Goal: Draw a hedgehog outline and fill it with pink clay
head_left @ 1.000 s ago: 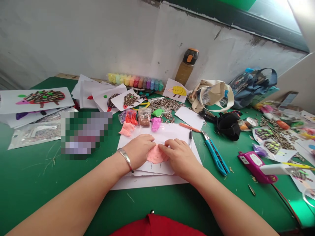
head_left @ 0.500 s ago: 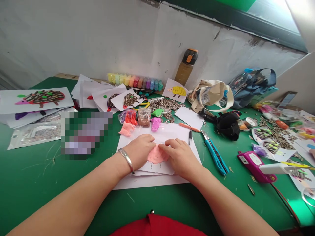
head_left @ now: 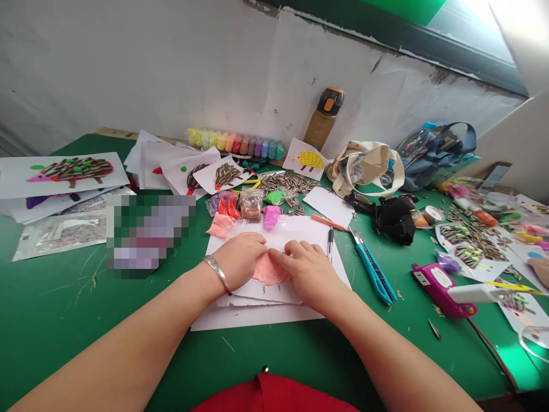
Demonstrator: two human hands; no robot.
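Note:
A flattened patch of pink clay [head_left: 271, 269] lies on a sheet of white paper [head_left: 244, 290] in front of me. My left hand [head_left: 240, 257], with a silver bangle at the wrist, presses its closed fingers against the clay's upper left edge. From the other side my right hand [head_left: 306, 269] bears on the clay, its fingers bent and one long digit reaching across the top. Short pencil marks show below the patch. Just beyond my left hand is a bag of pink clay [head_left: 221, 225]. A pen [head_left: 330, 243] rests right of my right hand.
A blue utility knife [head_left: 374, 272] and an orange stick [head_left: 329, 222] lie to the right. Farther off are sunflower seeds [head_left: 287, 184], clay packets [head_left: 251, 204] and a bottle [head_left: 321, 117]. A magenta glue gun [head_left: 444, 289] is at right. Hedgehog pictures [head_left: 77, 170] lie left.
My fingers have shifted slightly along the clay's upper edge, and both hands stay on it. The view has moved a little. Nothing has been picked up or put down.

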